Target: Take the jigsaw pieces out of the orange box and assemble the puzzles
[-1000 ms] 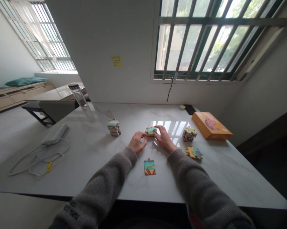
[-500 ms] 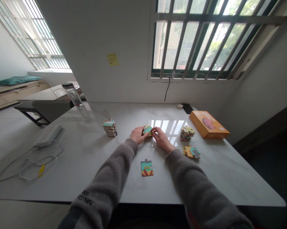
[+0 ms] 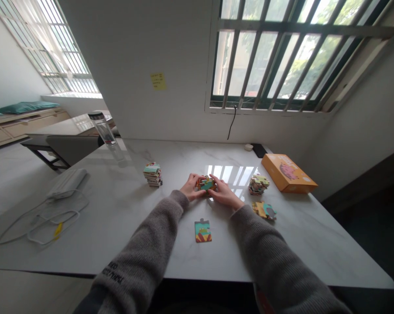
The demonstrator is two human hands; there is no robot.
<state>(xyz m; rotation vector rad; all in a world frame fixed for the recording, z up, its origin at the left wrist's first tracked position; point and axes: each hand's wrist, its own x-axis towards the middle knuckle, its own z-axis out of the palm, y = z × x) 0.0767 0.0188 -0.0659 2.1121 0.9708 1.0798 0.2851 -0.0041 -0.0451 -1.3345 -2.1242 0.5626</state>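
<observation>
Between my two hands are several puzzle pieces (image 3: pixel 207 183), green, yellow and orange, held together just above or on the white table. My left hand (image 3: pixel 193 187) grips them from the left, its fingers curled round the edge. My right hand (image 3: pixel 223 192) closes on them from the right, thumb in front. How many pieces are in the hands is hidden. Nearer to me, a single puzzle piece (image 3: pixel 203 231) with a green crocodile-like picture lies flat. Stacks of puzzle pieces stand on the left (image 3: pixel 153 175) and on the right (image 3: pixel 258 185).
A few overlapping puzzle pieces (image 3: pixel 264 210) lie before the right stack. An orange box (image 3: pixel 288 173) and a black phone (image 3: pixel 258 150) are at the back right. On the left are a white power bank-like device (image 3: pixel 67 184) with a cable (image 3: pixel 54 222) and a glass bottle (image 3: pixel 102 127).
My hands have closed in on the pieces from both sides, and the pieces between them are turned differently. The view has shifted slightly; the stacks and the single piece stay put.
</observation>
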